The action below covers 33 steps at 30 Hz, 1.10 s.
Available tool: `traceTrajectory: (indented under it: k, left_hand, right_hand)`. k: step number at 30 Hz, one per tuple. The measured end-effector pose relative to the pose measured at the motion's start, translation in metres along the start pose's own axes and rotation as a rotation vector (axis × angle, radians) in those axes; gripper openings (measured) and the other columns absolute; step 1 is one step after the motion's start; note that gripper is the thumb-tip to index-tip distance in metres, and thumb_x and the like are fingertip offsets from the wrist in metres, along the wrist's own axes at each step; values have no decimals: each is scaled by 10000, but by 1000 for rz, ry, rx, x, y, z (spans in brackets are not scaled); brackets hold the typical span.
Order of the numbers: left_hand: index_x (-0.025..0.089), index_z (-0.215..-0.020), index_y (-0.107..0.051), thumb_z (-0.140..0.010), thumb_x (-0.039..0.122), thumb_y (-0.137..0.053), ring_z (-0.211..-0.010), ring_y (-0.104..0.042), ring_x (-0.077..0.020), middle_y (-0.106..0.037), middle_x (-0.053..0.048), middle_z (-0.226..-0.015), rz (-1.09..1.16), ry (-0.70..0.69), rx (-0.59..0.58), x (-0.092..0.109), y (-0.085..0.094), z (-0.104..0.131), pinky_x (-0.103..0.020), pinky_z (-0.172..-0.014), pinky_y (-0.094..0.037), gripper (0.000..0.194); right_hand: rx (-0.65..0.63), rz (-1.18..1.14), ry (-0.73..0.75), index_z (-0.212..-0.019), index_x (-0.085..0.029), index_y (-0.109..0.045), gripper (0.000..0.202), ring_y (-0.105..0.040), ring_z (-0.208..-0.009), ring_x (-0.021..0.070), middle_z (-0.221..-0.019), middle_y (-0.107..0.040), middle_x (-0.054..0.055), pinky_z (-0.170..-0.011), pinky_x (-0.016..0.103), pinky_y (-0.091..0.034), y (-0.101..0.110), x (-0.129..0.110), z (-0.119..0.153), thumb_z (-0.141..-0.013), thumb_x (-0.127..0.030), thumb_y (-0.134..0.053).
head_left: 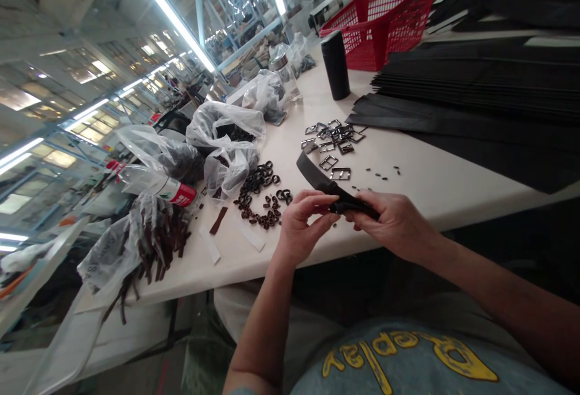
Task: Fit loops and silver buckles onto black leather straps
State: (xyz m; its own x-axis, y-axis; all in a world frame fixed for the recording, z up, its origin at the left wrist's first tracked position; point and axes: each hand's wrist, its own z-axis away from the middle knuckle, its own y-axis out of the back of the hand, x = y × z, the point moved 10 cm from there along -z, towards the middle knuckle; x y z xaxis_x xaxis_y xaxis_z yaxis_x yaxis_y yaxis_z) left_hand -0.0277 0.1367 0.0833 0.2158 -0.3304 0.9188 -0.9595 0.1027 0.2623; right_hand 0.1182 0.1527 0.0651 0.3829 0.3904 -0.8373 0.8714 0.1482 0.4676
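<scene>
A black belt strap [313,171] is held between my two hands, over the table's front edge. My left hand [302,223] pinches the strap's folded part between thumb and fingers. My right hand [395,221] is wrapped round the other side of it. One wide end of the strap curves up and away to the left. What lies inside the fold is hidden by my fingers. Just beyond my hands is a pile of metal buckles [338,135]. Small black and brown belt loops [265,192] are heaped to the left of my left hand.
Stacked black straps [462,90] cover the table's right side. A black bottle [336,66] stands by a red plastic basket [385,20]. Clear plastic bags [226,135], a lying bottle [179,192] and bundled brown strips [156,241] sit left. Tiny dark pieces [384,176] lie near the buckles.
</scene>
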Motion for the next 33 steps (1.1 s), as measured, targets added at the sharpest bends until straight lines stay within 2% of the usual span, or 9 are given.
traceTrajectory:
  k: [3, 9, 12, 15, 18, 22, 25, 28, 33]
  left_hand:
    - [205, -1000, -725, -846, 184, -710, -830, -637, -115, -621, -42, -1000, -134, -75, 78, 9, 0, 1, -238, -777, -581, 157]
    - [238, -1117, -732, -834, 86, -625, -742, -632, -97, -673, -31, -946, -458, -246, 112, 35, -4, 4, -229, -732, -556, 338]
    - [228, -1012, -749, -854, 140, -652, -719, -659, -91, -681, -17, -875, -247, -148, 290, 21, 22, 3, -214, -702, -548, 205]
    - [213, -908, -713, -838, 253, -725, -734, -710, -112, -706, -5, -848, 192, 19, 484, -9, 40, 5, -220, -691, -555, 82]
    - [205, -856, -700, -767, 295, -813, -839, -733, -136, -741, -9, -923, 482, 108, 550, -26, 28, 4, -235, -759, -556, 170]
    - [205, -827, -726, -726, 273, -857, -959, -700, -137, -760, -11, -968, 572, 100, 576, -27, 3, 5, -254, -891, -523, 179]
    - [211, -832, -751, -713, 307, -867, -809, -674, -113, -761, -9, -978, 622, 105, 564, -31, -12, 6, -239, -768, -526, 192]
    - [219, -895, -780, -728, 359, -853, -718, -635, -97, -763, -24, -1021, 603, 131, 568, -38, -16, 9, -227, -670, -499, 229]
    - [209, -865, -792, -723, 369, -854, -795, -657, -116, -775, -35, -947, 553, 166, 575, -43, -11, 10, -243, -779, -505, 223]
  right_hand:
    - [19, 49, 4, -720, -229, -588, 229, -615, -562, 168, -612, -666, 8, -545, 259, -419, -1, -1, 1, -885, -381, -544]
    - [76, 106, 43, -657, -227, -548, 244, -570, -523, 163, -587, -635, 13, -516, 273, -364, 4, -5, -1, -844, -380, -578]
    - [79, -73, -65, -748, -216, -626, 213, -626, -552, 178, -613, -676, 19, -543, 276, -431, 7, 5, -4, -842, -406, -611]
    - [64, -362, -206, -841, -202, -668, 275, -672, -577, 178, -683, -720, 27, -565, 271, -506, 1, 16, -5, -827, -477, -665]
    - [57, -532, -234, -851, -193, -676, 325, -672, -578, 160, -717, -728, 29, -560, 259, -530, -8, 15, -6, -808, -513, -711]
    - [105, -658, -236, -848, -188, -679, 391, -659, -569, 145, -714, -716, 22, -539, 252, -539, -14, 14, -7, -772, -564, -753]
    - [130, -703, -250, -834, -184, -679, 431, -658, -567, 144, -707, -709, 21, -530, 252, -544, -15, 17, -7, -738, -593, -775]
    - [138, -715, -266, -838, -180, -683, 446, -658, -566, 142, -703, -708, 22, -531, 249, -541, -13, 21, -7, -729, -601, -781]
    - [106, -711, -274, -848, -178, -684, 450, -667, -581, 147, -716, -717, 29, -547, 253, -543, -14, 22, -5, -729, -602, -777]
